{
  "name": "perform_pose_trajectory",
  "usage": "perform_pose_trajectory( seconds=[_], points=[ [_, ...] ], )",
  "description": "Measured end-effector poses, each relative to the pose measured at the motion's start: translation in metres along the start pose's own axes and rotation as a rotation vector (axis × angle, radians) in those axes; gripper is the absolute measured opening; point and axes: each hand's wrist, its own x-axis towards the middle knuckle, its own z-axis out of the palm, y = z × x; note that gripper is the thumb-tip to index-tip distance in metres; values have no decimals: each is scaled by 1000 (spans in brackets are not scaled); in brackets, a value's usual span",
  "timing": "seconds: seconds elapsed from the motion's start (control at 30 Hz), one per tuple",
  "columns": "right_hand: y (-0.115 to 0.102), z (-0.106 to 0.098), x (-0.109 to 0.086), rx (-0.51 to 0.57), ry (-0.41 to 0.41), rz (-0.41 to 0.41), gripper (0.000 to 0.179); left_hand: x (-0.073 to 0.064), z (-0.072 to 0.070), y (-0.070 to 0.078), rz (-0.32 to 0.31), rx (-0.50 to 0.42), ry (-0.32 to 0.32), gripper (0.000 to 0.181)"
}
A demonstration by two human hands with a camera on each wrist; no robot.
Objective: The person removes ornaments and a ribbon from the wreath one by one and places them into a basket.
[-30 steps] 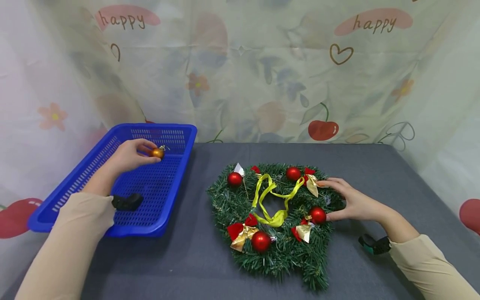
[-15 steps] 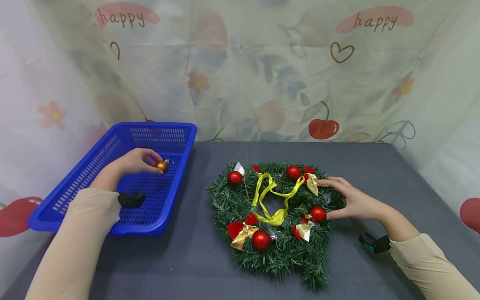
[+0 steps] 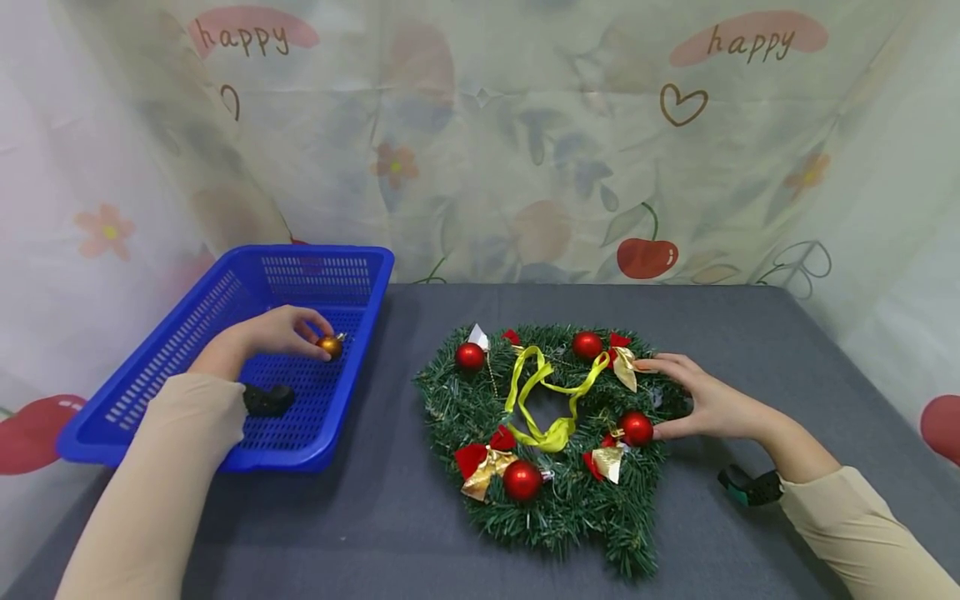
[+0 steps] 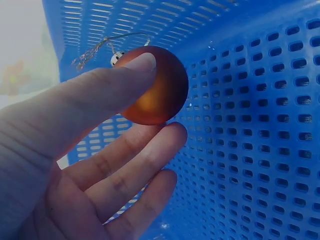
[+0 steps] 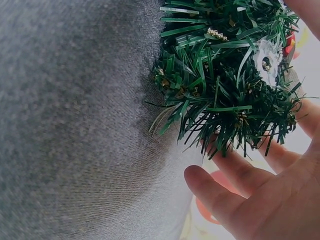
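Observation:
My left hand pinches a gold-orange Christmas bauble between thumb and fingers, low inside the blue plastic basket. The bauble's silver cap and thin hanging loop point away from the fingers. On the grey table lies a green wreath with red baubles, red-and-gold bows and a yellow ribbon around its central hole. My right hand holds the wreath's right edge, thumb beside a red bauble and fingers at a gold bow. In the right wrist view, green sprigs lie between thumb and fingers.
The basket's raised, slotted walls surround the left hand. Grey cloth covers the table between basket and wreath. A printed curtain hangs behind the table and along both sides. Dark wrist devices sit at both sleeves.
My left hand has moved down and to the right inside the basket, carrying the gold-orange bauble lower. The right hand and the wreath have stayed in place.

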Motion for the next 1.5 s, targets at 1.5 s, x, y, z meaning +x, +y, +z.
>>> perform_pose_trajectory(
  seconds=[1.5],
  points=[
    [2,0,0,-6,-4,-4,78,-8,-2,21,134,30,231,34]
  ],
)
